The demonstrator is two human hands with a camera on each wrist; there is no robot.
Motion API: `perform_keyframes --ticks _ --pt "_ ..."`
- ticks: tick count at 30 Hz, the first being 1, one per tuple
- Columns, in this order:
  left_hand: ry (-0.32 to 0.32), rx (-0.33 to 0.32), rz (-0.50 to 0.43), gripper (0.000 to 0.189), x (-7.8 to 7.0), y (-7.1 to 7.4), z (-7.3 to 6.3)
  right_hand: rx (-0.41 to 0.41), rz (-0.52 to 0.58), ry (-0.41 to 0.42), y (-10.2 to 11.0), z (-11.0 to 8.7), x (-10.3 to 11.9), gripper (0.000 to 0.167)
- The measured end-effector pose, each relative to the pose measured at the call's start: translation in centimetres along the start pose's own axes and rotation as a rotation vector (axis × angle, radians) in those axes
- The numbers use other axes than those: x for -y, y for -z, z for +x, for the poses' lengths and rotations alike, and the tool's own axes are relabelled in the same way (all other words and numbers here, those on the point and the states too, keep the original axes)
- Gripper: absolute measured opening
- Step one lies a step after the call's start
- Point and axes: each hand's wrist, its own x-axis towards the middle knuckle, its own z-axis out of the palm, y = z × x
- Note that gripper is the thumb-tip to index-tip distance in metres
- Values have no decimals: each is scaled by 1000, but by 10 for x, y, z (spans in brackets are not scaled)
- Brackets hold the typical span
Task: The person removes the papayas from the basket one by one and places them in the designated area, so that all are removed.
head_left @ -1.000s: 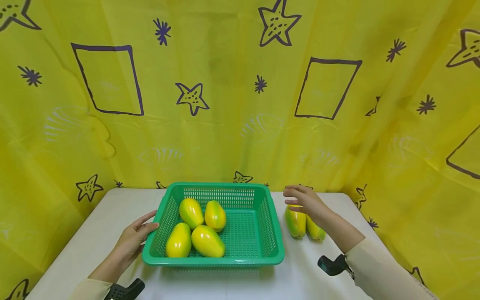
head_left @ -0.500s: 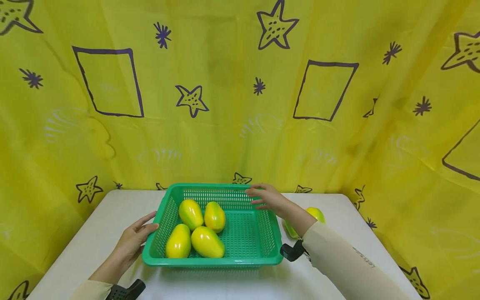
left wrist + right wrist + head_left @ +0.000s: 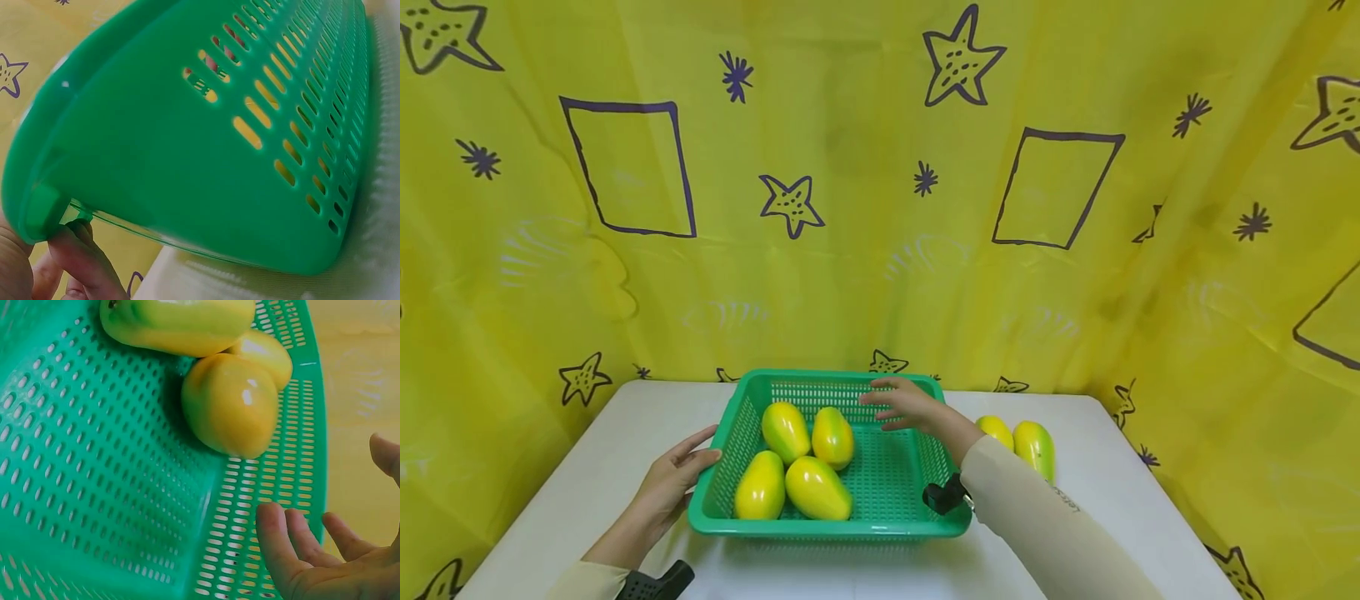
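Note:
A green plastic basket (image 3: 880, 527) with slotted walls stands on the table, holding several glossy yellow-green fruits (image 3: 817, 488) shaped like mangoes or small papayas, grouped in its left half. My left hand (image 3: 662, 483) grips the basket's left rim, thumb on top and fingers bent beneath, as the left wrist view shows at the rim (image 3: 47, 212). Over the right half of the basket hovers my right hand (image 3: 910, 407), its fingers spread and holding nothing. In the right wrist view that hand (image 3: 331, 556) is apart from the nearest fruit (image 3: 231, 406).
Two more fruits (image 3: 1034, 448) lie on the white table (image 3: 1097, 500) right of the basket, partly behind my right forearm. A yellow curtain (image 3: 850, 275) with star and fish drawings closes off the back and sides.
My right hand has moved left, from above the two fruits on the table to over the basket. The left hand keeps its grip, and the fruits in the basket have not moved.

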Motion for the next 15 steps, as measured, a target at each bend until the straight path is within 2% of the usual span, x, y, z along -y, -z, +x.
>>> perform_keyframes --ticks 8,15 --pt "4 -13 10 70 0 -1 -1 16 16 -34 -11 18 -14 66" --pt "8 -17 -9 71 0 0 1 11 26 -18 -19 25 -23 66"
